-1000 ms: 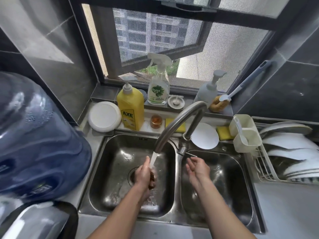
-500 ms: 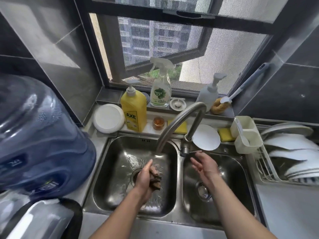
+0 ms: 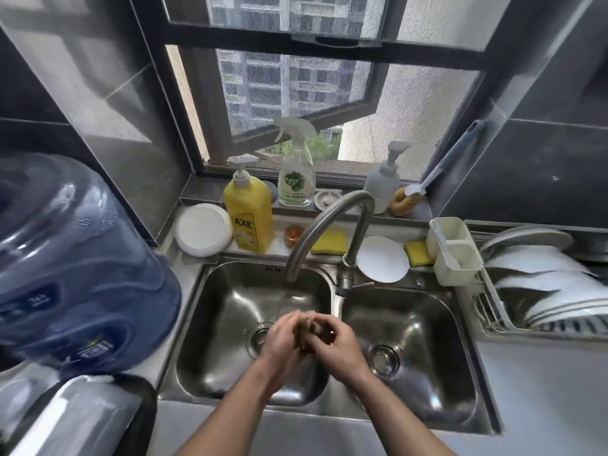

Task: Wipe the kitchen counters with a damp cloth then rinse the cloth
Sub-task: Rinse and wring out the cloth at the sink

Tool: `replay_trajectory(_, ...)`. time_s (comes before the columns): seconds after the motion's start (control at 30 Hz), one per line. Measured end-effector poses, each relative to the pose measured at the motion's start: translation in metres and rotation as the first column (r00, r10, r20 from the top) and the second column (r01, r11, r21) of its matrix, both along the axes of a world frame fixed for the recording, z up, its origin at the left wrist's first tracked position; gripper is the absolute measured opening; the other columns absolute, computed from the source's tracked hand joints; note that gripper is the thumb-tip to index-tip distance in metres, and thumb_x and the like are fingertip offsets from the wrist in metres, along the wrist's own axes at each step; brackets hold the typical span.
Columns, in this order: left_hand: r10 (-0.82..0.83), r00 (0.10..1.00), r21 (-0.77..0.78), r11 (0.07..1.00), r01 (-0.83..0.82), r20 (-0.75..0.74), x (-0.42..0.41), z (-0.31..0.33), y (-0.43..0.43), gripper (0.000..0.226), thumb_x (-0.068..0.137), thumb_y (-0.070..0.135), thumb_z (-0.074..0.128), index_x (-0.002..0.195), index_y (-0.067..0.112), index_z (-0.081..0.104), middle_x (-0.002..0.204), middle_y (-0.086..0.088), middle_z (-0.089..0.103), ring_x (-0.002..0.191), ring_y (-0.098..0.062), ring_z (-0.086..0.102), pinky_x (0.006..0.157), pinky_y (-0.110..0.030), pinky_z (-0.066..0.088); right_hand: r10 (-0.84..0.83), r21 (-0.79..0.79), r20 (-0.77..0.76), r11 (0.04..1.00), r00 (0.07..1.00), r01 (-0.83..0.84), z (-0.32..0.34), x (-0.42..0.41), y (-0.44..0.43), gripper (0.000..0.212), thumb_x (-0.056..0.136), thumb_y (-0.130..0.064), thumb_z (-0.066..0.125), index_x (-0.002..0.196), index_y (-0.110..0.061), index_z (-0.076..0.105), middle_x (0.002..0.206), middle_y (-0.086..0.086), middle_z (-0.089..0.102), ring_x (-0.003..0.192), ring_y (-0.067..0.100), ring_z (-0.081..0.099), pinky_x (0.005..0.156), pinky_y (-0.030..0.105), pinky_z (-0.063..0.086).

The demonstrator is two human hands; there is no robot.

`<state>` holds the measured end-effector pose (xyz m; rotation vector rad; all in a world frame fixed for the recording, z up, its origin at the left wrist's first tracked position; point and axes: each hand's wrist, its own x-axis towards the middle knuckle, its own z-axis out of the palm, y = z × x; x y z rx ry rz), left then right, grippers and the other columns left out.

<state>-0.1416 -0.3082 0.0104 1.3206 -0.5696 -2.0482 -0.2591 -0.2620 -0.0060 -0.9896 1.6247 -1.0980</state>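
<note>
Now both my hands, left (image 3: 282, 337) and right (image 3: 335, 340), close around the brown cloth (image 3: 307, 327), bunched between them over the left sink (image 3: 230, 291), below the tap (image 3: 329, 222), so runoff drains there, apparently a rinse or a wring.

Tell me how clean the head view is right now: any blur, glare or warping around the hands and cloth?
Head view: the cloth and both hands, left hand and right hand, are motion-smeared, so the cloth's texture is unreadable; daylight from the window throws bright glare on the sink steel; wide-angle warping bows the water jug and dish rack at the edges.
</note>
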Motion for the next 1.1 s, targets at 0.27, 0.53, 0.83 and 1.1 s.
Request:
replay_trajectory(0.27, -0.044, 0.99, -0.119, 0.991, 0.06, 0.133, 0.006, 0.014, 0.015, 0.04, 0.082, 0.027, 0.076, 0.11, 0.001, 0.063, 0.08, -0.009, 0.071, 0.065, -0.02, 0.067, 0.048, -0.026, 0.05, -0.067, 0.067, 0.329, 0.997, 0.942, 0.048, 0.019, -0.011, 0.015, 0.012, 0.091, -0.013, 0.066, 0.094, -0.008, 0.076, 0.089, 0.01, 0.075, 0.084, 0.019, 0.068, 0.08, 0.039, 0.054)
replay_trajectory(0.53, 0.145, 0.984, -0.096, 0.986, -0.135, 0.104, 0.009, 0.013, 0.021, 0.016, 0.098, 0.012, 0.058, 0.105, -0.002, 0.059, 0.094, -0.021, 0.069, 0.076, -0.026, 0.068, 0.051, -0.031, 0.055, -0.281, 0.172, 0.554, 0.96, 0.783, 0.222, 0.032, -0.026, 0.019, 0.008, 0.091, -0.011, 0.061, 0.092, -0.006, 0.067, 0.083, 0.011, 0.069, 0.074, 0.018, 0.064, 0.063, 0.028, 0.053)
replay_trajectory(0.83, 0.06, 0.991, -0.364, 0.931, -0.014, 0.116, -0.02, 0.045, 0.046, 0.024, 0.102, 0.026, 0.047, 0.11, 0.012, 0.065, 0.096, -0.002, 0.073, 0.084, -0.002, 0.069, 0.071, -0.013, 0.05, -0.052, -0.009, 0.46, 0.998, 0.886, 0.063, 0.05, -0.017, 0.012, 0.04, 0.071, -0.028, 0.082, 0.095, 0.0, 0.07, 0.087, 0.016, 0.071, 0.081, 0.024, 0.065, 0.078, 0.038, 0.053)
replay_trajectory(1.1, 0.067, 0.974, -0.415, 0.909, 0.031, 0.219, -0.007, 0.035, 0.039, 0.025, 0.092, 0.029, 0.059, 0.087, 0.008, 0.073, 0.078, -0.002, 0.076, 0.073, -0.009, 0.068, 0.065, -0.019, 0.054, -0.026, -0.062, 0.327, 0.997, 0.945, 0.048, 0.065, -0.038, 0.005, 0.021, 0.093, -0.015, 0.062, 0.088, 0.006, 0.066, 0.075, 0.011, 0.067, 0.067, 0.018, 0.059, 0.06, 0.026, 0.049)
